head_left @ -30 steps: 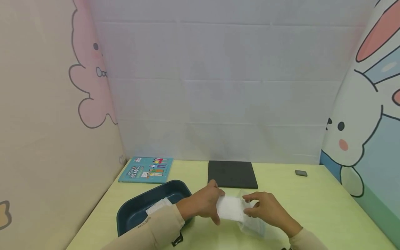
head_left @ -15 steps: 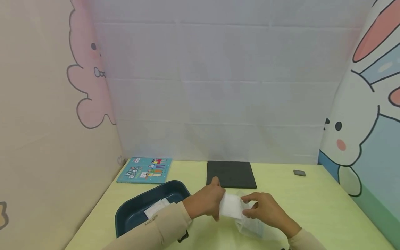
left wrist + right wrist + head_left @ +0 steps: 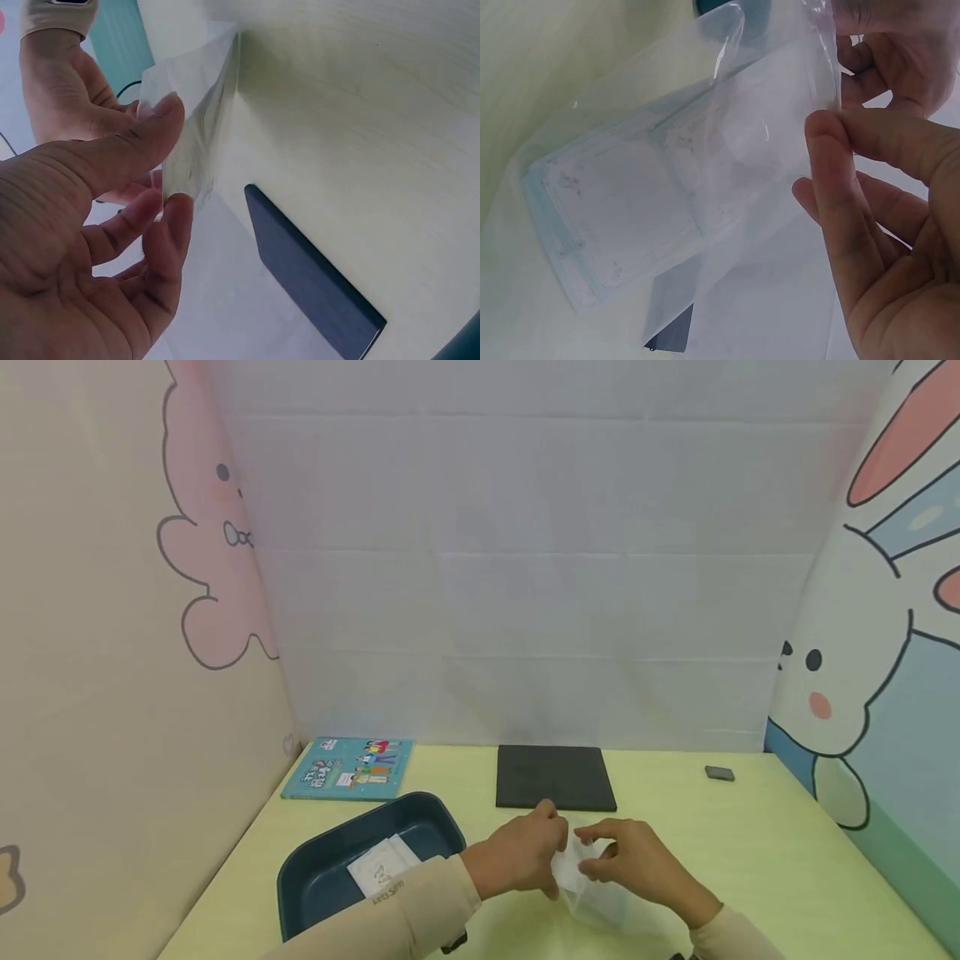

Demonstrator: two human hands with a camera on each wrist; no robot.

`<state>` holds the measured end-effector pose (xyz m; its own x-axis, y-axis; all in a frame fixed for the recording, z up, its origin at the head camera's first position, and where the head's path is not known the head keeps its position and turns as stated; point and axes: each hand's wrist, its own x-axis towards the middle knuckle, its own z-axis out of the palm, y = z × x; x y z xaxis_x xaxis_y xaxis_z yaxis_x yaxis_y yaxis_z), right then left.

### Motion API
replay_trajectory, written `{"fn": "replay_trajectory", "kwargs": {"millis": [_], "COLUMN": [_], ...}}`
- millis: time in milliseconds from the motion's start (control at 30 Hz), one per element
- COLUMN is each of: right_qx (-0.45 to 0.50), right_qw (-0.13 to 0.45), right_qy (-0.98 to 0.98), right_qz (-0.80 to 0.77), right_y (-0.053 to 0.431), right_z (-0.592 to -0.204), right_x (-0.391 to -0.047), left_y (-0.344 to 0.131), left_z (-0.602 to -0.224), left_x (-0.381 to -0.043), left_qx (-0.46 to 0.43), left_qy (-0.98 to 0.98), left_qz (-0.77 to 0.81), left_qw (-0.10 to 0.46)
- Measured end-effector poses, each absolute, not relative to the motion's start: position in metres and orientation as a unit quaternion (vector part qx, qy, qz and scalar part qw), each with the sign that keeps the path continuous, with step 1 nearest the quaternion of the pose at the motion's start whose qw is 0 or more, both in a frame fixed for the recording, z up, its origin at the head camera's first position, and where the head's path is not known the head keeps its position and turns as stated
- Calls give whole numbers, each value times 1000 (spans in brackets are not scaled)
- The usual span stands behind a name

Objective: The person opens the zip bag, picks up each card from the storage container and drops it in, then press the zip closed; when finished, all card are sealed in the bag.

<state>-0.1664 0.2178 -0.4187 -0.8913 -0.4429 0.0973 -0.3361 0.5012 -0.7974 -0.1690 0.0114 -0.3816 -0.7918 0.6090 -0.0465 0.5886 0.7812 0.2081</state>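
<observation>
A clear plastic bag (image 3: 607,124) hangs tilted over the table, with flat white packets with pale blue edges (image 3: 622,217) overlapping inside it. My right hand (image 3: 637,860) pinches the edge of the bag's mouth between thumb and fingers. At that same mouth, my left hand (image 3: 517,856) has its thumb and curled fingers around the end of a white packet (image 3: 572,868), most of which lies inside the film. Up close, the left thumb and fingers (image 3: 169,120) sit on either side of the bag's opening. The left hand's own grip is partly hidden in the head view.
To the left stands a dark blue tray (image 3: 296,881) holding white packets (image 3: 382,864), one with a line drawing. Behind are a blue picture book (image 3: 348,768) and a flat black panel (image 3: 555,777). A small grey block (image 3: 720,773) lies at the back right of the table (image 3: 780,877).
The left hand has moved right towards the right hand, sliding the white packet deeper into the bag. The right hand stays nearly in place. More of the packets in the tray now shows.
</observation>
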Motion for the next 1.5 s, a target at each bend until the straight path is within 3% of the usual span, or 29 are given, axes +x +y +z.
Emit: {"fn": "replay_trajectory", "kwargs": {"millis": [567, 1033, 1500], "right_qx": [-210, -231, -218], "right_qw": [43, 58, 54], "right_qy": [872, 858, 867], "right_qz": [-440, -455, -446], "right_y": [222, 217, 220], "right_z": [-423, -425, -425], "right_x": [-167, -169, -167], "left_y": [3, 12, -11], "left_z": [-393, -409, -395], "left_x": [-167, -162, -165], "left_qx": [379, 406, 364], "left_qy": [923, 911, 931], "left_qz": [64, -3, 0], "left_qw": [10, 68, 36]}}
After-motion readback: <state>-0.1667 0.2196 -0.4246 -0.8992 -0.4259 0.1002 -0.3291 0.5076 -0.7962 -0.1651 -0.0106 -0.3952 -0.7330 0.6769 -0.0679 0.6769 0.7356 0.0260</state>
